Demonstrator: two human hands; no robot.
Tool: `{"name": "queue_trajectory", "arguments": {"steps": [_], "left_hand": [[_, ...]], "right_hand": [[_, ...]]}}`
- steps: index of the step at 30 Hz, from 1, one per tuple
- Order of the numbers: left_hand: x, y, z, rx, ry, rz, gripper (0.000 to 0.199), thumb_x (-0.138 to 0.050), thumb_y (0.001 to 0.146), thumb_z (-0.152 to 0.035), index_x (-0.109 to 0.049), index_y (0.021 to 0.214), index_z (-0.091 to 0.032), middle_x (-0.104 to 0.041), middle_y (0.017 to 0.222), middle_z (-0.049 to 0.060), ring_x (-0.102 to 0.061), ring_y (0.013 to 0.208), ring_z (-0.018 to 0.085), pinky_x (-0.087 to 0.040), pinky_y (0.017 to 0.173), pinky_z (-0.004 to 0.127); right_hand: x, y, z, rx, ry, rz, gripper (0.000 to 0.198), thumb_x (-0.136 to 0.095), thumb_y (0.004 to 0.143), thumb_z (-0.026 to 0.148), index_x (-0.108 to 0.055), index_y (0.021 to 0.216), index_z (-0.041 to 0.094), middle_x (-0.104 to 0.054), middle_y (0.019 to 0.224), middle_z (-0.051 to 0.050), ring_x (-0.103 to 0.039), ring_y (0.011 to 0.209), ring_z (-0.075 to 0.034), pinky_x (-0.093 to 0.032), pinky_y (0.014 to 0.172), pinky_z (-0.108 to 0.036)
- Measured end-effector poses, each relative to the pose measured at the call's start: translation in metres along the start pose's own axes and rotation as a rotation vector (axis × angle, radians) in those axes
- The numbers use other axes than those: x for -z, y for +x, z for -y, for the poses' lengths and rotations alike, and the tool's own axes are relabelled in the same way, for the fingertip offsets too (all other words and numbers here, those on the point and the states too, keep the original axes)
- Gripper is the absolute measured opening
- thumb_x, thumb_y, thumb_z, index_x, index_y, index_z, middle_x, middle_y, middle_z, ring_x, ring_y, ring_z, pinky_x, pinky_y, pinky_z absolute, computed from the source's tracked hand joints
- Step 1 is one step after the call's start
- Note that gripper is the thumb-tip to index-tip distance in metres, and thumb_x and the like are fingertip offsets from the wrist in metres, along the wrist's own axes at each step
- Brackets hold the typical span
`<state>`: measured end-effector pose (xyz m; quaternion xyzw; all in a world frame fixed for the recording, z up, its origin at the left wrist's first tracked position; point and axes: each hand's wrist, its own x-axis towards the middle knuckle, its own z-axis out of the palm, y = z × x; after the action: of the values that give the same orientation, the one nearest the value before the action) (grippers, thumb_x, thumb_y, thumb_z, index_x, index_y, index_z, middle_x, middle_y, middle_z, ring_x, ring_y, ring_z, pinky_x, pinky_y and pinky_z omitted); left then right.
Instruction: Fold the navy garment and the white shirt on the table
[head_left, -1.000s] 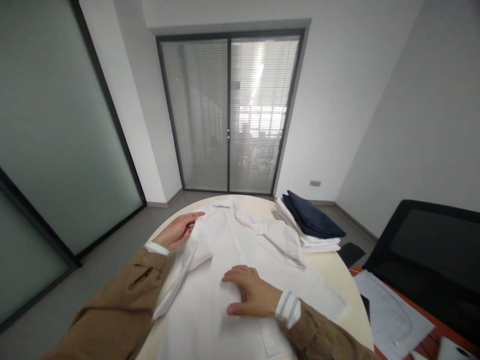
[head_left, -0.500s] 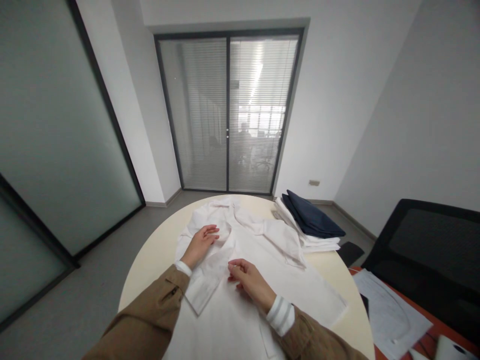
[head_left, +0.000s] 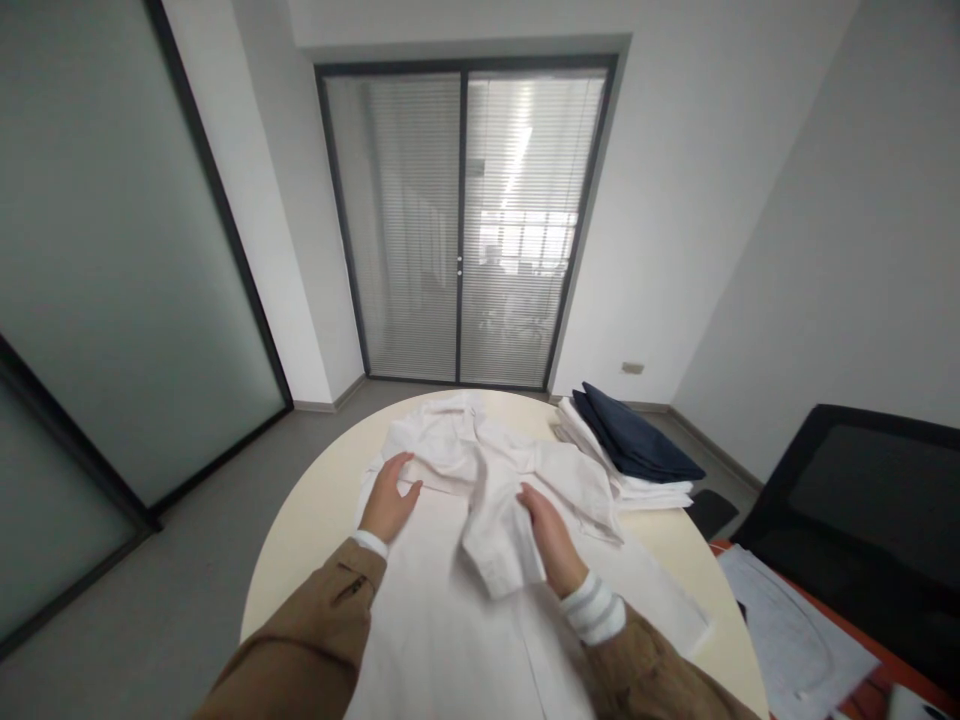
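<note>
A white shirt (head_left: 442, 580) lies spread across the round table, its collar at the far side. My right hand (head_left: 553, 540) is closed on the shirt's sleeve (head_left: 501, 530), which is partly raised off the shirt body and hangs between my hands. The fingers of that hand are partly hidden behind the cloth. At the shirt's left side, my left hand (head_left: 390, 500) rests on the cloth near the shoulder, thumb apart from its fingers. The other sleeve (head_left: 581, 480) lies folded over the shirt to the right.
A stack of folded white clothes (head_left: 652, 492) with dark navy ones (head_left: 637, 435) on top stands at the right rim of the cream table (head_left: 300, 530). Beyond it are a black mesh chair (head_left: 862, 510) and a red surface with a paper sheet (head_left: 795, 630).
The sleeve has swung from the left part of the shirt to the middle, with my right hand moving right. My left hand has shifted slightly left, thumb now apart.
</note>
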<state>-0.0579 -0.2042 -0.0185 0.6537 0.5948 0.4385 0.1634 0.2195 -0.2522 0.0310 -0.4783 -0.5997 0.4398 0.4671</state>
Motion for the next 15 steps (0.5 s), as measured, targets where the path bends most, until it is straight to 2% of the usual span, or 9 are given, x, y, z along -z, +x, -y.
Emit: {"name": "queue_trajectory", "arguments": {"steps": [1,2,4,5,7,10,12,15], "left_hand": [[0.004,0.003,0.009,0.004,0.126,-0.034,0.055,-0.055,0.087,-0.032,-0.046,0.139,-0.016,-0.04,0.148,0.016,-0.035,0.14,0.028,-0.026,0.117,0.045],[0.007,0.004,0.017,0.02,0.233,-0.033,0.059,-0.055,0.087,-0.032,-0.043,0.142,-0.014,-0.036,0.151,0.018,-0.031,0.142,0.029,-0.023,0.118,0.045],[0.01,0.006,0.029,0.073,0.39,0.029,0.068,-0.055,0.087,-0.034,-0.036,0.148,-0.01,-0.03,0.153,0.022,-0.027,0.144,0.032,-0.023,0.117,0.047],[0.011,0.006,0.032,0.099,0.448,0.071,0.072,-0.056,0.087,-0.035,-0.033,0.15,-0.01,-0.028,0.154,0.023,-0.026,0.144,0.034,-0.023,0.116,0.048],[0.009,0.004,0.033,0.136,0.545,0.15,0.074,-0.054,0.088,-0.039,-0.029,0.153,-0.014,-0.023,0.157,0.021,-0.022,0.145,0.037,-0.022,0.115,0.052],[0.006,0.0,0.029,0.152,0.637,0.261,0.064,-0.047,0.092,-0.045,-0.033,0.152,-0.027,-0.016,0.161,0.015,-0.015,0.146,0.042,-0.017,0.114,0.057],[0.007,-0.002,0.028,0.133,0.657,0.33,0.059,-0.042,0.094,-0.049,-0.035,0.151,-0.033,-0.016,0.162,0.01,-0.012,0.146,0.043,-0.016,0.113,0.059],[0.013,-0.003,0.029,0.119,0.685,0.402,0.057,-0.038,0.096,-0.052,-0.033,0.151,-0.037,-0.016,0.162,0.008,-0.011,0.147,0.042,-0.016,0.113,0.059]], "right_hand": [[0.02,0.005,0.003,-0.054,0.076,-0.065,0.05,-0.04,0.084,0.052,-0.061,0.114,0.017,-0.066,0.11,-0.011,-0.057,0.111,-0.03,-0.044,0.096,-0.043],[0.041,0.01,0.006,-0.131,0.121,-0.058,0.052,-0.041,0.084,0.052,-0.06,0.117,0.016,-0.067,0.11,-0.012,-0.06,0.107,-0.03,-0.047,0.093,-0.042],[0.08,0.017,0.007,-0.287,0.115,0.031,0.055,-0.05,0.08,0.05,-0.059,0.12,0.014,-0.069,0.103,-0.013,-0.064,0.097,-0.03,-0.05,0.085,-0.041],[0.097,0.02,0.006,-0.311,0.047,0.072,0.057,-0.054,0.078,0.047,-0.057,0.126,0.016,-0.07,0.1,-0.011,-0.065,0.093,-0.028,-0.051,0.081,-0.039],[0.121,0.021,-0.001,-0.251,-0.187,0.126,0.063,-0.055,0.078,0.043,-0.048,0.136,0.019,-0.068,0.085,-0.005,-0.064,0.077,-0.023,-0.05,0.07,-0.035],[0.133,0.019,-0.016,-0.124,-0.528,0.269,0.058,-0.055,0.081,0.045,-0.053,0.132,0.019,-0.061,0.07,0.0,-0.058,0.067,-0.019,-0.046,0.066,-0.032],[0.129,0.016,-0.023,-0.092,-0.68,0.348,0.053,-0.056,0.083,0.047,-0.056,0.129,0.02,-0.062,0.075,-0.001,-0.059,0.072,-0.019,-0.045,0.07,-0.032],[0.116,0.011,-0.025,-0.143,-0.888,0.424,0.055,-0.063,0.08,0.039,-0.051,0.13,0.018,-0.065,0.088,-0.005,-0.062,0.083,-0.022,-0.045,0.077,-0.032]]}}
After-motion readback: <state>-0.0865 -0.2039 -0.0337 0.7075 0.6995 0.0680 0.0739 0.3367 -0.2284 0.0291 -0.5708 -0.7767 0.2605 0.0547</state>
